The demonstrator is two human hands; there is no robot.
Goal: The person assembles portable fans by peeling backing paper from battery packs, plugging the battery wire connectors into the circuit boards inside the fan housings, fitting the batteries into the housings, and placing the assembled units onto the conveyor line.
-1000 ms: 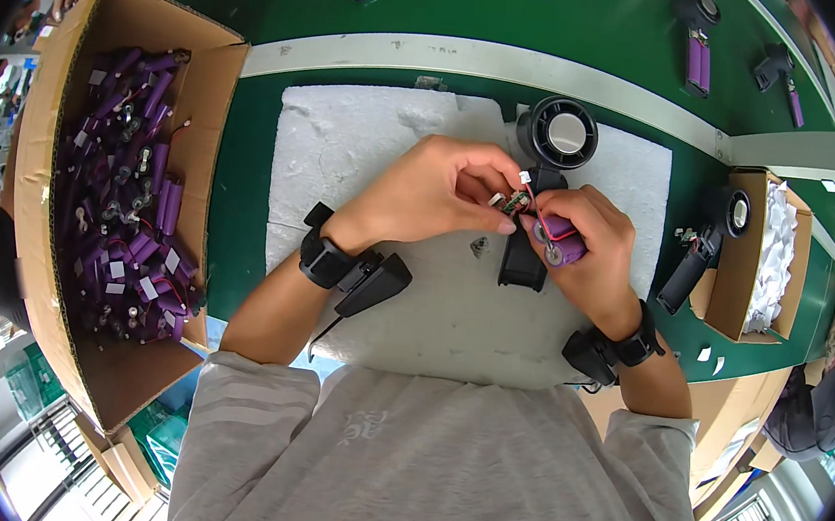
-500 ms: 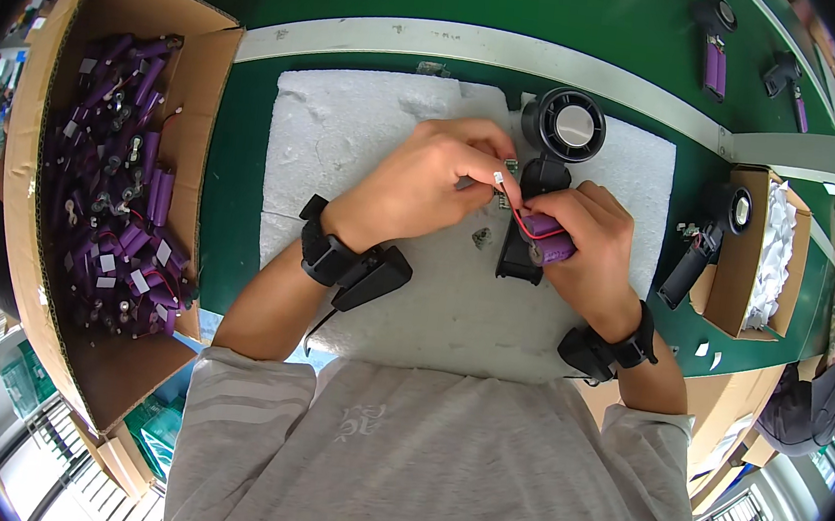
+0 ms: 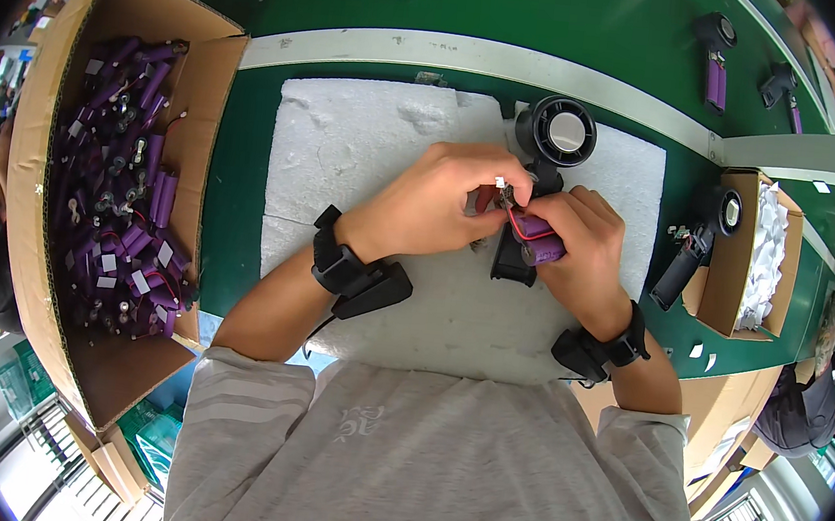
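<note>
A handheld fan lies on the white foam pad (image 3: pixel 372 316), its round black head (image 3: pixel 562 134) at the far side and its black handle (image 3: pixel 513 264) toward me. Over the handle, my right hand (image 3: pixel 582 238) is closed around a purple battery pack (image 3: pixel 540 244). A red wire (image 3: pixel 514 222) curves from the pack toward my left hand (image 3: pixel 448 201). The fingers of that hand pinch a small circuit board (image 3: pixel 506 198), mostly hidden by them. At the fingertips a tiny white connector (image 3: pixel 500 182) shows.
An open cardboard box (image 3: pixel 110 377) full of purple battery packs stands at left. To the right are another fan (image 3: pixel 700 250) and a small carton (image 3: pixel 734 261) of white pieces. More fan parts (image 3: pixel 715 63) lie beyond the metal rail (image 3: pixel 398 50). Other people sit at both sides.
My left fingers have come closer to the battery pack with the board, now more hidden. The view has shifted slightly; my right hand still holds the pack.
</note>
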